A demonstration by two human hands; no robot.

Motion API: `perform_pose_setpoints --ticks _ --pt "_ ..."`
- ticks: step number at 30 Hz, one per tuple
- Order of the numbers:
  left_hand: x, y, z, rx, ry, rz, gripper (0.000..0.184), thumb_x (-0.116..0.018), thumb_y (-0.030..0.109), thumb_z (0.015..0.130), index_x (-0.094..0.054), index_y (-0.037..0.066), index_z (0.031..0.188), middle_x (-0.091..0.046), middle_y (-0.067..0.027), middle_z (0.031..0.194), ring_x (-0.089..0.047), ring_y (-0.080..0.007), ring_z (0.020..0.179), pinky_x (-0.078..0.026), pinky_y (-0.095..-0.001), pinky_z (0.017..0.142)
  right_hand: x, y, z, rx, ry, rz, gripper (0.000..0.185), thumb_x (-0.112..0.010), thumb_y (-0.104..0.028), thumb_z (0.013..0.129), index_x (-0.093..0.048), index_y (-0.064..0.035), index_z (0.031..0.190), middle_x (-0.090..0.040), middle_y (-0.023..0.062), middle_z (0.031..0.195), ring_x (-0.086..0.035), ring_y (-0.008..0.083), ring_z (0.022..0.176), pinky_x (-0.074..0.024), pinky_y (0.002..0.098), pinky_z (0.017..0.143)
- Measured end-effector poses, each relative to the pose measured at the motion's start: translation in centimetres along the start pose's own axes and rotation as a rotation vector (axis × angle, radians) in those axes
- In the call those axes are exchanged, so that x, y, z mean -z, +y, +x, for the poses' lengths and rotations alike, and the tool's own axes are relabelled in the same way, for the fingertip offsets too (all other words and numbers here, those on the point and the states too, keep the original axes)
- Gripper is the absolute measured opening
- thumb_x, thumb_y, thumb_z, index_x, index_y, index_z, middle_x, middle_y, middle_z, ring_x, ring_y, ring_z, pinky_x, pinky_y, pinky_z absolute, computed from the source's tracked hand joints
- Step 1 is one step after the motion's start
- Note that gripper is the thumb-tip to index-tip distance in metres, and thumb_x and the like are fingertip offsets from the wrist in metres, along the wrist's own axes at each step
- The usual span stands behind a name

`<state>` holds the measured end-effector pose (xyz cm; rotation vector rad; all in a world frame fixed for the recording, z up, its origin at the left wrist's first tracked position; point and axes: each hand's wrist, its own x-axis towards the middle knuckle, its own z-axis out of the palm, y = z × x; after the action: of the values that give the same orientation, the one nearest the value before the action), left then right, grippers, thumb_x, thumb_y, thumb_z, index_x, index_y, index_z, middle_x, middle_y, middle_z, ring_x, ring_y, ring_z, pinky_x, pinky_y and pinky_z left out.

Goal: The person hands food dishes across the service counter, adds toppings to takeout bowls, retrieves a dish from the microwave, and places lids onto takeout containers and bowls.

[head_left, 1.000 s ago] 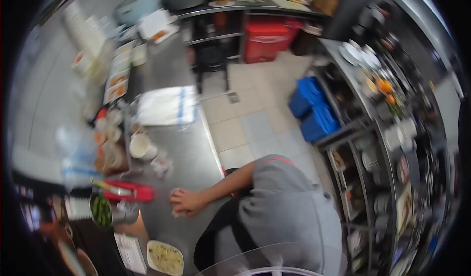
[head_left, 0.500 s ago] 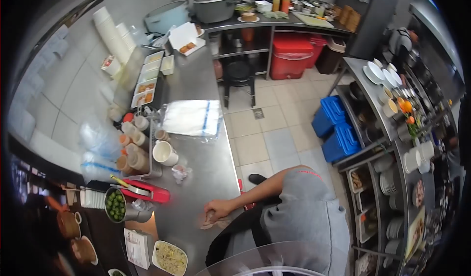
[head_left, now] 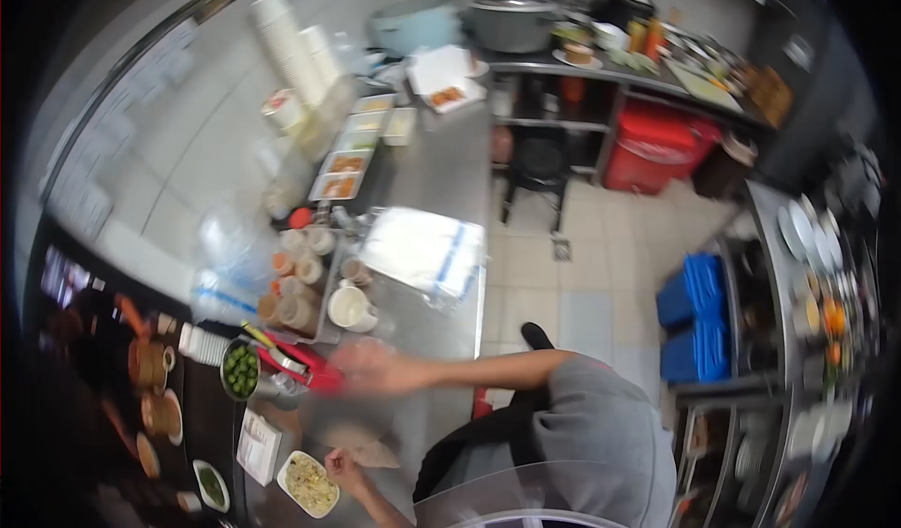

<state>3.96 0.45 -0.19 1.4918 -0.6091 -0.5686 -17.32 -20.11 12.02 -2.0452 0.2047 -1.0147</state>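
My right hand [head_left: 380,368], smeared by motion, is over the steel counter beside a red holder [head_left: 322,376] with a yellow-green-handled tool; whether it holds anything is unclear. Below it a crumpled brownish cloth [head_left: 364,445] lies on the counter. My left hand [head_left: 345,470] is beside the cloth, at the right rim of a white tray of rice-like food [head_left: 310,484]. Its fingers are curled together, and what they hold, if anything, is hidden. A white box with print [head_left: 258,445] stands left of the tray.
A metal pot of green limes [head_left: 241,370], a white mug [head_left: 350,308], a crate of bottles [head_left: 305,289] and a plastic-wrapped white stack [head_left: 422,249] stand around the counter. Blue bins [head_left: 694,317] and shelves are to the right. Another person is partly visible at far left.
My right hand has left the cloth and moved up and left toward the red holder. My left hand has come into view by the food tray. The view has turned.
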Motion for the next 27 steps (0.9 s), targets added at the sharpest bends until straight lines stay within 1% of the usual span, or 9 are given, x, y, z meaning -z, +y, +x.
perform_pose_setpoints --ticks 3,5,7,9,11,14,21,23,27 --pt "-2.9 -1.9 -0.6 -0.189 0.226 0.476 0.005 -0.057 0.000 0.076 -0.055 0.003 0.073 -0.057 -0.0057 0.071 -0.054 -0.0128 0.066 -0.045 -0.0246 0.060 16.0 15.1 -2.3 -0.200 0.406 0.434 0.034 -0.045 -0.031 0.090 -0.051 -0.0052 0.111 -0.049 0.0077 0.114 -0.051 0.0168 0.098 -0.0404 0.0316 0.086" --pt "-7.0 -1.8 -0.9 -0.187 0.338 0.713 0.005 -0.057 0.000 0.075 -0.056 0.003 0.071 -0.056 -0.0039 0.069 -0.053 -0.0113 0.065 -0.044 -0.0253 0.058 29.3 12.3 -0.4 -0.350 0.655 0.080 0.036 -0.045 -0.032 0.090 -0.050 -0.0052 0.113 -0.055 0.0061 0.105 -0.054 0.0165 0.095 -0.0411 0.0323 0.083" --pt "-8.4 -3.1 -0.6 -0.301 0.533 0.888 0.006 -0.056 0.001 0.076 -0.059 0.004 0.071 -0.056 -0.0041 0.067 -0.053 -0.0118 0.063 -0.045 -0.0256 0.057 41.8 20.6 -1.0 -0.428 0.965 0.283 0.033 -0.051 -0.029 0.087 -0.051 -0.0076 0.112 -0.055 0.0042 0.105 -0.054 0.0146 0.095 -0.0431 0.0278 0.073" --pt "-10.2 -3.0 -0.5 -0.093 0.684 0.688 0.008 -0.053 0.004 0.078 -0.062 0.004 0.077 -0.057 -0.0090 0.067 -0.055 -0.0168 0.063 -0.045 -0.0278 0.059 53.9 28.7 -0.9 -0.462 1.105 0.247 0.026 -0.053 -0.023 0.086 -0.053 -0.0086 0.108 -0.057 0.0015 0.094 -0.055 0.0107 0.083 -0.0420 0.0227 0.064" --pt "-9.1 -3.9 -1.0 0.175 0.673 0.850 0.019 -0.052 0.009 0.081 -0.061 0.003 0.097 -0.061 -0.0200 0.088 -0.059 -0.0332 0.078 -0.047 -0.0384 0.069 64.7 37.6 -0.8 -0.466 1.163 0.223 0.024 -0.054 -0.025 0.086 -0.055 -0.0101 0.104 -0.056 -0.0011 0.086 -0.052 0.0090 0.073 -0.0412 0.0214 0.061" --pt "-15.0 -2.3 -3.2 -0.095 0.991 1.149 0.053 -0.055 0.014 0.081 -0.034 0.011 0.129 -0.038 -0.0278 0.122 -0.040 -0.0413 0.111 -0.034 -0.0447 0.090 79.3 53.1 -1.7 -0.553 1.193 0.342 0.024 -0.052 -0.030 0.085 -0.052 -0.0124 0.100 -0.051 0.0010 0.078 -0.051 0.0130 0.072 -0.0434 0.0278 0.059" --pt "-26.8 -3.2 -13.4 0.343 1.755 1.482 0.074 -0.058 0.022 0.079 -0.013 0.021 0.138 -0.012 -0.0289 0.136 -0.023 -0.0429 0.123 -0.027 -0.0473 0.097 87.2 62.5 2.4 -0.931 1.118 0.306 0.020 -0.040 -0.019 0.081 -0.049 -0.0026 0.089 -0.054 0.0096 0.068 -0.055 0.0213 0.054 -0.0464 0.0315 0.047" --pt "-29.3 -4.4 -16.9 0.743 1.833 1.257 0.075 -0.058 0.026 0.080 -0.010 0.025 0.138 -0.012 -0.0269 0.137 -0.022 -0.0408 0.124 -0.030 -0.0486 0.095 88.2 64.1 3.2 -0.985 1.092 0.501 0.023 -0.038 -0.018 0.082 -0.046 0.0008 0.091 -0.055 0.0151 0.069 -0.056 0.0261 0.050 -0.0477 0.0339 0.041" --pt "-32.6 -7.1 -23.5 1.257 1.982 1.005 0.077 -0.058 0.031 0.081 -0.005 0.030 0.136 -0.009 -0.0229 0.138 -0.021 -0.0369 0.125 -0.034 -0.0515 0.091 88.4 65.7 4.3 -1.044 1.021 0.587 0.026 -0.034 -0.012 0.081 -0.042 0.0122 0.085 -0.054 0.0202 0.078 -0.059 0.0333 0.065 -0.0544 0.0391 0.059"
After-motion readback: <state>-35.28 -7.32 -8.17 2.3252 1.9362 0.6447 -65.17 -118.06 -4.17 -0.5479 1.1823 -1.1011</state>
